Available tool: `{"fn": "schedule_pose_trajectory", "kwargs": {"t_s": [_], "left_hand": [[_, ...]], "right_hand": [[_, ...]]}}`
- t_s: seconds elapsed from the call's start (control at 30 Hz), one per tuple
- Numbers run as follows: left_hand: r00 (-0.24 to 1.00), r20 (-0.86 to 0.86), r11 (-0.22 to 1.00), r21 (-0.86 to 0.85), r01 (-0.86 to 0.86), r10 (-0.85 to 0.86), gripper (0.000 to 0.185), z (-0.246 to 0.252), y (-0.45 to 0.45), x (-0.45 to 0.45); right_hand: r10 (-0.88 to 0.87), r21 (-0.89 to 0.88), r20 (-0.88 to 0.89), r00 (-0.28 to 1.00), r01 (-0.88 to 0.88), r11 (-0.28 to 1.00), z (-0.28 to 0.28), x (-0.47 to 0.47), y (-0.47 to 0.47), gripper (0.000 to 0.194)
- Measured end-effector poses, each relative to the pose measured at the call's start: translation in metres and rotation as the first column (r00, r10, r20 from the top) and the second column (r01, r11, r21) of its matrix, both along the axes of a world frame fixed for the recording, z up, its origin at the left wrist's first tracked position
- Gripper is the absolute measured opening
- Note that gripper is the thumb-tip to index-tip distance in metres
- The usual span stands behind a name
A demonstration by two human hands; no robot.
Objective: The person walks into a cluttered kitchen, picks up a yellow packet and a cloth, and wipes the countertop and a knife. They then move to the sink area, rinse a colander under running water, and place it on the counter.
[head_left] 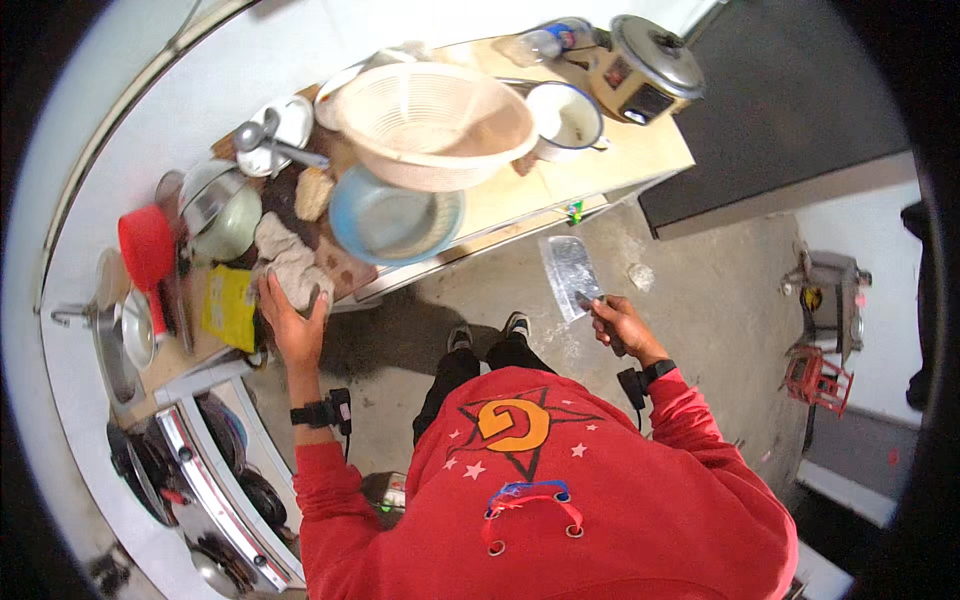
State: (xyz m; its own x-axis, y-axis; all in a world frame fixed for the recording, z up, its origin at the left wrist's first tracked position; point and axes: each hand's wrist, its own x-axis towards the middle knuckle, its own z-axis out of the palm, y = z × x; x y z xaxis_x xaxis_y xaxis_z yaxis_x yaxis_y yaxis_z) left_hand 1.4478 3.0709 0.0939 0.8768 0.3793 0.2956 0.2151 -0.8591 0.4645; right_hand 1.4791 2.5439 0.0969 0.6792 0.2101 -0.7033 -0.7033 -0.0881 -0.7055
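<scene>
My left hand (294, 322) is on a crumpled grey-beige cloth (289, 259) at the counter's front edge, with fingers and thumb around its near end. Over the floor to the right, my right hand (626, 328) grips the handle of a cleaver (568, 271), its broad metal blade pointing away from me. Just beyond the cloth lie a dark cutting board (341, 271), partly covered, and a tan sponge-like piece (313, 193). A blue plastic basin (394, 217) stands right of the cloth, and a yellow packet (229, 307) lies to its left.
A cream plastic colander (435, 124), a white enamel mug (566, 120) and a rice cooker (649, 71) stand along the wooden counter (637, 161). Left are a red ladle-like scoop (146, 247), bowls (225, 225) and a gas stove (217, 495). A red stool (817, 379) stands far right.
</scene>
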Motion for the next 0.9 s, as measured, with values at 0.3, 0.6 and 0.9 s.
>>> {"fn": "schedule_pose_trajectory", "kwargs": {"t_s": [0.3, 0.6, 0.9], "left_hand": [[0.877, 0.45, 0.985, -0.069, -0.155, 0.17, 0.046, -0.02, 0.019, 0.006], [0.701, 0.685, 0.979, -0.175, -0.106, 0.198, 0.039, 0.099, -0.179, -0.062], [0.756, 0.523, 0.65, -0.423, 0.632, -0.394, 0.057, 0.035, -0.45, 0.111]], "right_hand": [[-0.146, -0.019, 0.069, 0.987, 0.148, 0.989, 0.008, -0.022, -0.031, 0.031], [0.162, -0.045, 0.184, 0.97, -0.156, 0.987, 0.021, 0.054, -0.097, 0.034], [0.385, -0.005, 0.227, 0.895, -0.394, 0.919, 0.05, 0.113, -0.156, 0.031]]}}
